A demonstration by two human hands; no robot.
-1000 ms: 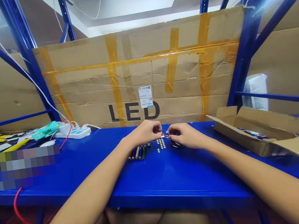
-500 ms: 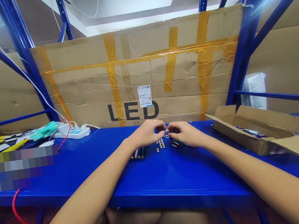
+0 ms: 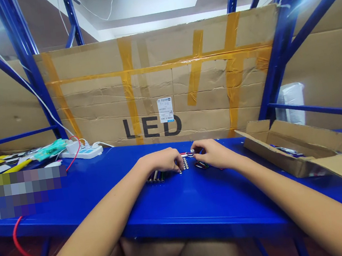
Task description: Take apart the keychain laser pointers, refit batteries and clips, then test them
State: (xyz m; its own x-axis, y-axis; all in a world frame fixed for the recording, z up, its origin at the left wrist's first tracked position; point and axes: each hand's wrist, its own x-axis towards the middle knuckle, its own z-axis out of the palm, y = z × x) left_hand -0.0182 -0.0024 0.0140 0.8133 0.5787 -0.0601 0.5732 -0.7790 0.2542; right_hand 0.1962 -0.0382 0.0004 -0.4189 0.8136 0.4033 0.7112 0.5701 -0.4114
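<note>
My left hand [image 3: 167, 161] is lowered to the table, its fingertips pinched at one of the small round silver pieces [image 3: 180, 172], which look like button cells. Beside those fingers, more silver pieces [image 3: 185, 165] stand in short rows. My right hand [image 3: 211, 153] is closed in a pinch around another small silver piece [image 3: 192, 151], held up off the table. A thin red and white item [image 3: 185, 155] lies between the hands, partly hidden. Several dark pen-like tubes [image 3: 158, 177] lie side by side under my left wrist. Coiled coloured wires or cords [image 3: 201, 165] lie below my right fingers.
An open cardboard box [image 3: 293, 161] with pen-like items inside stands at the right of the blue table [image 3: 201, 204]. On the left are a white power strip [image 3: 87, 151] and assorted tools. A large cardboard panel [image 3: 103, 99] rises behind the table.
My left hand has moved away from my right hand, down and slightly left, to the silver pieces. My right hand stays nearly in place, still pinching its silver piece.
</note>
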